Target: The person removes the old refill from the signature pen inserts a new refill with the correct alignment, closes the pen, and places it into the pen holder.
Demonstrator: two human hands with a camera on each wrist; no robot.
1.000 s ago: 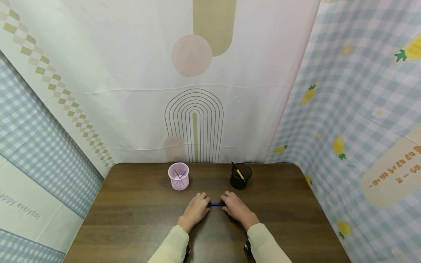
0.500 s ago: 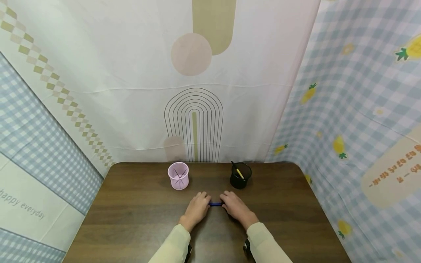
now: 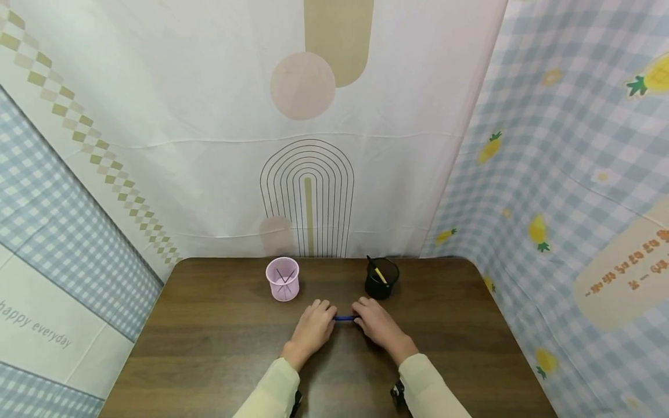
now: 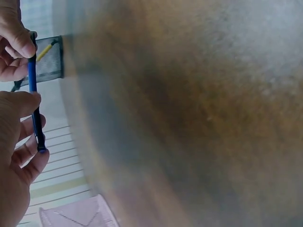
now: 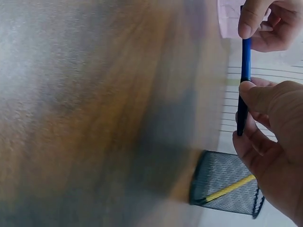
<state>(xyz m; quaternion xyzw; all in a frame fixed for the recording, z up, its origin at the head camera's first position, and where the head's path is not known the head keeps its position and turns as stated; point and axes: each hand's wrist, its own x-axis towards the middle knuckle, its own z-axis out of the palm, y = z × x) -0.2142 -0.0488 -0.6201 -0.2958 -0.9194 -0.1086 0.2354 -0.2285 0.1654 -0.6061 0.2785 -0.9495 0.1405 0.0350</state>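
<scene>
A slim blue pen [image 3: 345, 318] with dark ends lies crosswise between my two hands, a little above or at the table surface. My left hand [image 3: 315, 326] pinches one end between thumb and fingers. The other end is pinched by my right hand [image 3: 380, 325]. In the left wrist view the blue middle of the pen [image 4: 32, 75] shows between the hands, and its dark end lies along the left fingertips. From the right wrist view, the pen's black tip [image 5: 241, 118] rests against my right fingers.
A pink cup [image 3: 284, 291] with crossed dark lines stands at the back, left of centre. Right of it is a black mesh pen holder [image 3: 375, 288] with a yellow-and-black pen [image 3: 378, 273] leaning inside. Both stand on the brown wooden table [image 3: 209, 337], with patterned cloth behind.
Both hands have moved slightly forward, away from the body, with the pen still between them. The right hand has also shifted slightly to the right. The two cups stay put.
</scene>
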